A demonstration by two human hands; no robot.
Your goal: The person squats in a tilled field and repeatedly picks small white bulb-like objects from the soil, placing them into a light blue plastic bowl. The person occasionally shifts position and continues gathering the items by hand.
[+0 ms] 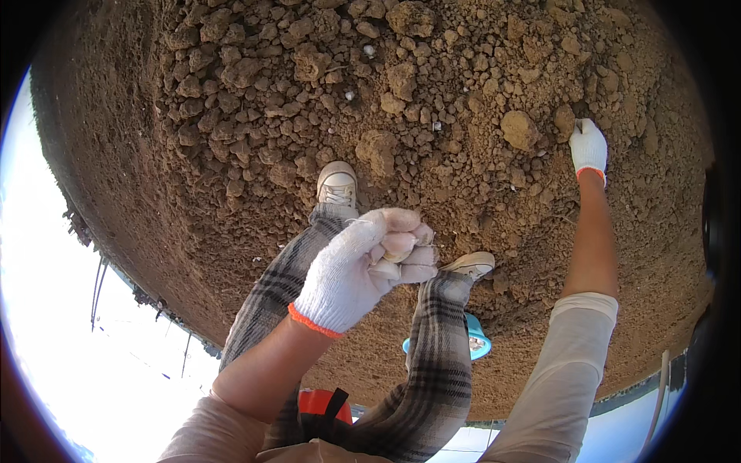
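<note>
My left hand [341, 278], in a white knit glove with an orange cuff, is raised in front of my legs. Its fingers curl around several pale garlic cloves [399, 246]. Out to the right, my right hand [589, 147], gloved the same way, reaches down to the loose brown soil [463, 173]. Its fingertips point into a small dark hollow beside a clod [564, 120]; whether they pinch anything is hidden. Whitish cloves lie spaced on the soil, one farther off [369, 51], another nearer [349, 95] and a third to the right [437, 125].
A large clod [520, 131] sits left of my right hand. My canvas shoes stand apart on the soil, the left one [337, 185] farther forward. Behind my right leg is a turquoise basin [474, 324] with whitish pieces inside. Something red [310, 399] with a black strap shows beneath me.
</note>
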